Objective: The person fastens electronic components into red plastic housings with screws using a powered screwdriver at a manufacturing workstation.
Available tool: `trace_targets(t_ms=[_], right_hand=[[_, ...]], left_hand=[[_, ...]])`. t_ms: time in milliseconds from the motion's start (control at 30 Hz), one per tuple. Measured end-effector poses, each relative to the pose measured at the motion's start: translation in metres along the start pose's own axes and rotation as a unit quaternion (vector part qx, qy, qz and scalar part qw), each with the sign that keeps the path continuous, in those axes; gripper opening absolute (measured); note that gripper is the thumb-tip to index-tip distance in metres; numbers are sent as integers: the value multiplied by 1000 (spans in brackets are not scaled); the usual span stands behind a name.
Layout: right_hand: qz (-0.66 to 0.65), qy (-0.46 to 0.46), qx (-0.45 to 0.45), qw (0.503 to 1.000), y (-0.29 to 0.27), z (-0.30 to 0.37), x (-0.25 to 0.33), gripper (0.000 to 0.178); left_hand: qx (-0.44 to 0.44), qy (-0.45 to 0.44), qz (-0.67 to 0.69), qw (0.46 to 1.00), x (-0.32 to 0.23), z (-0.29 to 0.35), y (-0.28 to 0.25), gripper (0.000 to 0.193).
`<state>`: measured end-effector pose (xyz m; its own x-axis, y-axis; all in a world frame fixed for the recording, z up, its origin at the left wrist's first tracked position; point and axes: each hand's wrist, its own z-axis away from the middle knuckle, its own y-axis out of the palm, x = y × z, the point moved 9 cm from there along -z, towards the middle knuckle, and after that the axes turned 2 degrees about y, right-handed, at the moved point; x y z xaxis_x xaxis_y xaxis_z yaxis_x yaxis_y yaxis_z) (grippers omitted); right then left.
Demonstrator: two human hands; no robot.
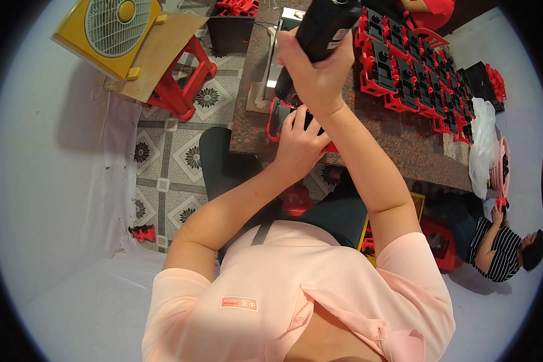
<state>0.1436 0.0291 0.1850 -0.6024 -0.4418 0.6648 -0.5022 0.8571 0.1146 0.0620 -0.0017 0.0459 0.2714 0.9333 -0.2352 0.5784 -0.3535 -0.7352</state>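
Observation:
A black cordless screwdriver (324, 30) is in my right hand (317, 78), fingers wrapped round its body. Its tip points down at a red and black plastic part (274, 119) on the near left edge of the table. My left hand (300, 140) holds that part down, its fingers laid over the top and covering much of it. Whether the tip touches a screw is too small to tell.
Rows of similar red and black parts (404, 66) cover the right of the speckled stone table (368, 136). A white plastic bag (482, 145) hangs at its right end. Left stand a yellow fan (102, 36) and a red stool (184, 90). One co-worker (495, 247) sits at right, another beyond the table.

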Motion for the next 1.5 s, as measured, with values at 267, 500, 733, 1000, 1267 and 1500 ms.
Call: trace_targets(t_ms=[267,500,733,1000,1267,1500], right_hand=[[-45,66,25,997,-8,-6,-5,25],[34,-47,-19,998,-51,-11,-8,29],[64,-1,-47,997,-43,-10,-20,25],[-31,63,0,998,-25,-11,19,21],[-55,70,74,993,9,27,43,36],[-25,63,102,993,19,40,36,36]], left_hand=[[33,-3,-10,999,1,-1,-1,60],[13,10,5,1000,-5,-1,-1,67],[42,10,8,999,-6,5,-2,67],[36,6,15,999,-7,12,-10,63],[-29,-25,80,996,0,15,7,48],[10,-81,171,982,8,21,34,43]])
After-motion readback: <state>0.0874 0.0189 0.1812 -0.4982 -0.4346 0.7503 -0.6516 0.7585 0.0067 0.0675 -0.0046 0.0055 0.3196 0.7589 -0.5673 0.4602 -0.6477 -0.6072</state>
